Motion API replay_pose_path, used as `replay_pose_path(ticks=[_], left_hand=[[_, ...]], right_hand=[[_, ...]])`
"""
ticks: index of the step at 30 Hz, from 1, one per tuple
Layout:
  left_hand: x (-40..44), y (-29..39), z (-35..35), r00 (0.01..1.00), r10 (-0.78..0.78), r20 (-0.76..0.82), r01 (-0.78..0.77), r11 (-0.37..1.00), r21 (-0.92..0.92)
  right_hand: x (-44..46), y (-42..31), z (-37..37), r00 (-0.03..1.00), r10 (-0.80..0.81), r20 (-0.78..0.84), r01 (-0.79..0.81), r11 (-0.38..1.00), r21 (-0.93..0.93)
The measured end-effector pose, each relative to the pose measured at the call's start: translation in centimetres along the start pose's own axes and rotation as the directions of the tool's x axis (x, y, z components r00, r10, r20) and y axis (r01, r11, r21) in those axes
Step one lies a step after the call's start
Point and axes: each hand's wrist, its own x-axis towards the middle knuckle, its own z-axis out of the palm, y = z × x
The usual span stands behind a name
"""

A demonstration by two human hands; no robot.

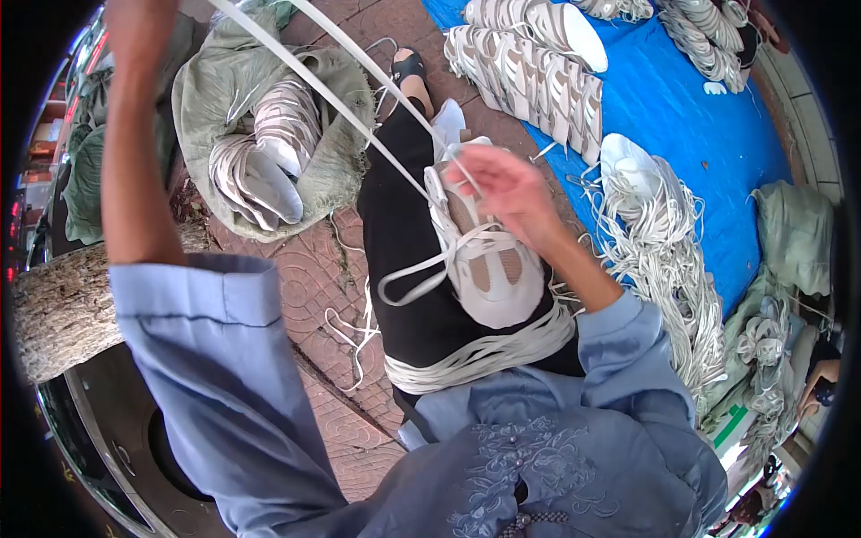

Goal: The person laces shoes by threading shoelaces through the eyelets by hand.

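Observation:
A white and beige shoe upper (499, 276) with mesh panels lies on my black-clad thigh. Its flat white lace (314, 79) runs taut in two strands toward the upper left and out of view. Another stretch of lace makes a loose loop over the upper's side. My left hand (142, 29) is raised at the top left edge, blurred, its fingers cut off, so its grip is hidden. Over the back part of the upper, my right hand (509, 190) has its fingers apart and slightly curled, touching or very near the lace strands. A bundle of white laces (484, 351) lies across my lap.
At the left, a greenish sack (204, 108) holds stacked shoe uppers (285, 125). A blue tarp (691, 148) on the right bears rows of uppers (538, 85) and a heap of laced uppers (659, 233). A log (67, 314) lies left; another person's arm (821, 387) shows far right.

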Motion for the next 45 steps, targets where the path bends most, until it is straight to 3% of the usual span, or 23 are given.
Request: replay_pose_path(ticks=[1, 3, 4, 7, 8, 9, 11, 12, 14, 15, 16, 19, 21, 27, 29, 30, 31, 32, 33, 34, 37, 42, 45], left_hand=[[0.7, -0.4, -0.3, 0.995, 0.091, -0.045, -0.090, 0.996, 0.016], [0.3, -1.7, 1.0, 0.992, 0.063, 0.108, -0.049, 0.990, -0.129], [-0.2, 0.4, 0.6, 0.992, 0.057, 0.113, -0.043, 0.991, -0.124], [-1.8, 7.7, -1.2, 0.777, -0.467, 0.422, 0.615, 0.708, -0.349], [-2.1, 7.9, -1.1, 0.749, -0.487, 0.449, 0.661, 0.579, -0.477], [-2.5, 6.9, -1.0, 0.742, -0.468, 0.481, 0.671, 0.526, -0.522], [-3.2, 4.8, -0.8, 0.723, -0.429, 0.542, 0.690, 0.410, -0.596], [-4.0, 2.9, 0.0, 0.687, -0.425, 0.589, 0.724, 0.335, -0.603], [-5.9, -0.5, 1.4, 0.622, -0.402, 0.672, 0.773, 0.179, -0.609], [-7.2, -2.0, 1.7, 0.756, -0.438, 0.487, 0.626, 0.702, -0.340], [-9.0, -3.0, 1.9, 0.880, -0.338, 0.333, 0.316, 0.941, 0.121], [-15.3, -8.4, 0.9, 0.806, -0.451, 0.385, 0.288, 0.865, 0.411], [-19.0, -13.6, -2.2, 0.717, -0.560, 0.414, 0.240, 0.757, 0.608], [-28.2, -25.2, -10.7, 0.531, -0.757, 0.381, 0.142, 0.523, 0.840], [-26.8, -16.7, -8.2, 0.512, -0.700, 0.499, 0.119, 0.632, 0.766], [-27.4, -13.8, -6.9, 0.695, -0.444, 0.566, 0.052, 0.816, 0.576], [-27.5, -10.7, -4.9, 0.740, -0.322, 0.591, 0.136, 0.932, 0.337], [-26.5, -3.9, -4.6, 0.798, -0.190, 0.572, 0.117, 0.980, 0.161], [-23.8, 3.7, -5.3, 0.392, -0.432, 0.812, 0.686, 0.726, 0.055], [-24.0, 8.1, -5.1, 0.758, -0.031, 0.651, 0.327, 0.882, -0.338], [-24.5, 18.1, -4.8, 0.780, 0.155, 0.607, 0.334, 0.716, -0.613], [-25.2, 21.0, -3.7, 0.697, 0.225, 0.681, 0.303, 0.768, -0.564], [-24.9, 20.7, -3.4, 0.667, 0.334, 0.666, 0.172, 0.801, -0.574]], right_hand=[[0.1, -0.3, -0.3, 1.000, 0.003, 0.004, -0.003, 1.000, 0.001], [0.0, -0.9, -0.7, 0.888, -0.406, 0.216, 0.446, 0.648, -0.618], [-0.4, -2.0, 1.3, 0.936, -0.326, 0.135, 0.326, 0.651, -0.686], [0.5, -1.6, 3.2, 0.995, 0.056, 0.079, 0.057, 0.319, -0.946], [0.8, 0.0, 2.2, 0.887, -0.084, 0.453, 0.455, -0.002, -0.891], [0.7, 0.4, 1.9, 0.888, -0.080, 0.452, 0.453, -0.001, -0.891], [0.5, 0.0, 2.8, 0.909, 0.341, 0.239, -0.018, 0.606, -0.795], [0.6, -0.7, 3.2, 0.869, 0.489, 0.081, -0.326, 0.686, -0.650], [1.0, -2.4, 1.7, 0.910, 0.405, 0.088, -0.257, 0.719, -0.645], [1.5, -3.4, 0.4, 0.943, 0.318, 0.097, -0.184, 0.743, -0.643], [2.1, -4.3, -1.0, 0.980, 0.197, 0.014, -0.166, 0.861, -0.481], [4.8, -8.8, -6.4, 0.974, -0.130, -0.184, 0.081, 0.964, -0.251], [7.0, -13.4, -14.2, 0.999, -0.042, 0.008, 0.042, 0.999, -0.017], [6.6, -17.5, -19.9, 0.944, -0.111, -0.312, 0.064, 0.985, -0.158], [5.9, -16.0, -19.6, 0.913, -0.008, -0.409, -0.293, 0.685, -0.667], [5.9, -16.2, -20.5, 0.870, 0.077, -0.487, -0.481, 0.354, -0.802], [5.6, -15.4, -20.1, 0.870, 0.079, -0.487, -0.482, 0.352, -0.803], [4.8, -14.3, -18.8, 0.938, -0.188, -0.290, -0.334, -0.272, -0.903], [4.1, -13.4, -17.3, 0.964, -0.264, 0.038, -0.199, -0.806, -0.557], [3.7, -12.9, -15.4, 0.970, -0.245, -0.008, -0.166, -0.636, -0.754], [1.5, -8.9, -8.8, 0.984, -0.093, 0.155, 0.173, 0.250, -0.953], [-0.4, -4.1, -3.6, 0.870, 0.037, 0.492, 0.493, -0.021, -0.870], [-0.4, -3.3, -3.6, 0.893, 0.196, 0.404, 0.418, -0.033, -0.908]])
